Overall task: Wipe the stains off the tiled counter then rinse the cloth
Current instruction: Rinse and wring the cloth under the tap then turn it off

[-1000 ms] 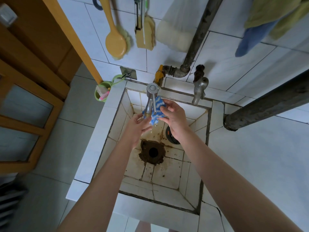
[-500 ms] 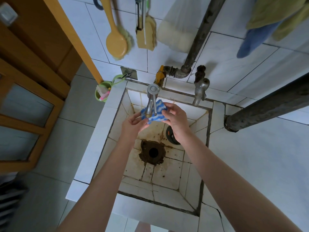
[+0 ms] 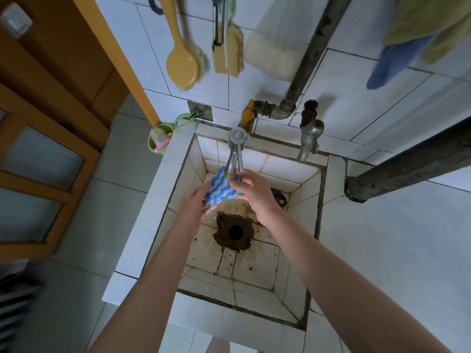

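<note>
A blue cloth with white wavy stripes (image 3: 221, 191) is held right under the spout of a metal tap (image 3: 234, 156), above a deep tiled sink (image 3: 257, 261). My left hand (image 3: 195, 203) grips the cloth's left and lower edge. My right hand (image 3: 254, 193) pinches its right edge, fingers close to the tap's lever. The cloth is spread fairly flat between both hands. Whether water is running I cannot tell. The tiled counter (image 3: 397, 250) lies to the right of the sink.
The sink floor is stained brown around a dark drain hole (image 3: 235, 231). A second old tap (image 3: 309, 138) and rusty pipes stand behind. Brushes and a sponge hang on the wall above. A green cup (image 3: 159, 142) hangs at the sink's left corner. A thick dark pipe (image 3: 407, 169) crosses the counter.
The cloth was bunched between my hands; it has been pulled open and now lies flatter under the spout. My left hand has moved left and down a little.
</note>
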`<control>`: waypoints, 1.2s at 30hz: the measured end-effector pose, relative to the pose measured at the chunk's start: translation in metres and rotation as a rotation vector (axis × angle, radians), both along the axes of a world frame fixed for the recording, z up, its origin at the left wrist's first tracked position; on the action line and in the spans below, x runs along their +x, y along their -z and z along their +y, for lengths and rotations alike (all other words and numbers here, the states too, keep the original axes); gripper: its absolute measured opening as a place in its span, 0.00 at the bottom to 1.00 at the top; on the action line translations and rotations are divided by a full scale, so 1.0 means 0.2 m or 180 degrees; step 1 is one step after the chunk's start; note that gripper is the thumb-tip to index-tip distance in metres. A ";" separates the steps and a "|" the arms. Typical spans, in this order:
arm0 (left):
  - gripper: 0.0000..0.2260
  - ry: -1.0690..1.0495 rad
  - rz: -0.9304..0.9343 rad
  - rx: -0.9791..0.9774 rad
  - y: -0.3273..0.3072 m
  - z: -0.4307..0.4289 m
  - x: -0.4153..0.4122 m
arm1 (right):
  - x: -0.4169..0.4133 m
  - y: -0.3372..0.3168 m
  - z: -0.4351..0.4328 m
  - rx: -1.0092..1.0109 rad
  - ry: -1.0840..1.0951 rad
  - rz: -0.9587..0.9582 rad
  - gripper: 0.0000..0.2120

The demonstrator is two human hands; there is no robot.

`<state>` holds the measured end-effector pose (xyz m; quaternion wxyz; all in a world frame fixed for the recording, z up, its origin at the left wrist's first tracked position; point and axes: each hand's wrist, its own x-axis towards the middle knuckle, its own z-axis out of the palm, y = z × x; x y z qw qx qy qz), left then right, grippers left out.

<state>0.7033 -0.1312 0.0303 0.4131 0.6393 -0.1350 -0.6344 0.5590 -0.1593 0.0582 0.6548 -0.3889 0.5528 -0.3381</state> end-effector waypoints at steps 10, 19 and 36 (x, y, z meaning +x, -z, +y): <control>0.13 -0.0207 -0.0125 -0.0194 -0.01 0.04 0.07 | 0.05 0.00 -0.05 -0.0056 -0.0097 0.0242 0.11; 0.11 -0.0351 0.0059 -0.0278 -0.06 0.01 0.05 | 0.04 -0.03 -0.10 -0.0137 -0.0029 0.0200 0.13; 0.14 -0.0147 0.0168 -0.0206 -0.04 0.01 0.04 | 0.02 -0.04 -0.10 0.0115 0.0075 0.0181 0.12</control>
